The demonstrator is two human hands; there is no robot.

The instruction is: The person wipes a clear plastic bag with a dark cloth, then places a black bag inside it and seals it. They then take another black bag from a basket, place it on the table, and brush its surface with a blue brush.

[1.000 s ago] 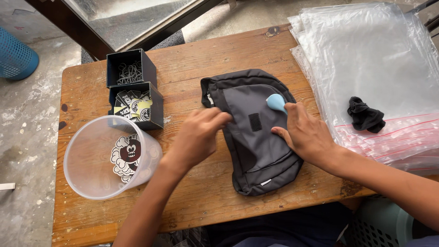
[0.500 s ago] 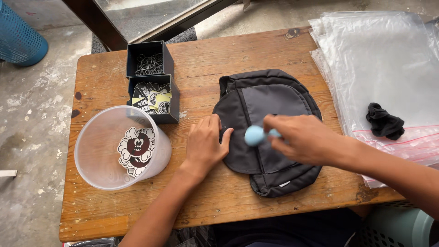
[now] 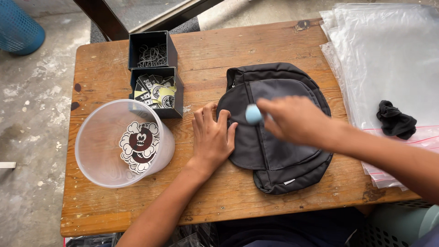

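My right hand (image 3: 292, 120) had its fingers closed around a small pale blue tool (image 3: 252, 114), its rounded end sticking out toward my left, low over the grey front panel of the dark bag (image 3: 279, 137); whether the tool touched the fabric I cannot tell, since that hand was blurred. My left hand (image 3: 211, 137) lay flat with fingers spread, fingertips on the bag's left edge and palm on the wooden table (image 3: 219, 201), seemingly to keep the fabric from sliding or bunching under the tool.

The bag lay flat at the middle of the table, front panel up. Its long axis ran from the far side toward me, slanting a little to my right at the near end.

To my left stood a clear plastic tub (image 3: 91, 151) holding cloud-shaped stickers (image 3: 138, 146), and beyond it two black open boxes, one with printed tags (image 3: 155, 91), one with metal chains (image 3: 152, 55). On my right lay stacked clear zip bags (image 3: 388, 59) with a crumpled black cloth (image 3: 396, 120) on top.
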